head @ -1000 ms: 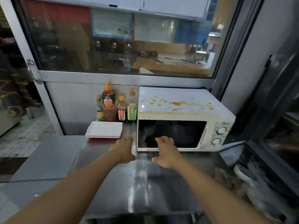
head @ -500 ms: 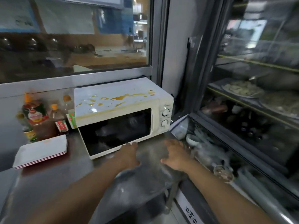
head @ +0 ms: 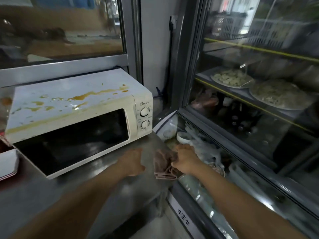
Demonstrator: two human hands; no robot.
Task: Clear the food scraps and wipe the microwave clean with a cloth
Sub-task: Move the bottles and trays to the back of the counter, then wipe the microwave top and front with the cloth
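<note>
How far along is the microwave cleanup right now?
Barely started. Done: nothing wiped yet; orange spills still streak the microwave top. In hand: the right hand grips a brownish cloth; the left hand hovers empty. Left: all scraps and wiping.

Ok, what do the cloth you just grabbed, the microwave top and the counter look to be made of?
Cloth: soft woven fabric, dull brownish-pink, matte; it folds and droops limply from the right hand. Microwave top: looks like painted sheet metal, white, slightly glossy, streaked with orange-brown sauce. Counter: likely stainless steel, grey with blurred reflections.
</note>
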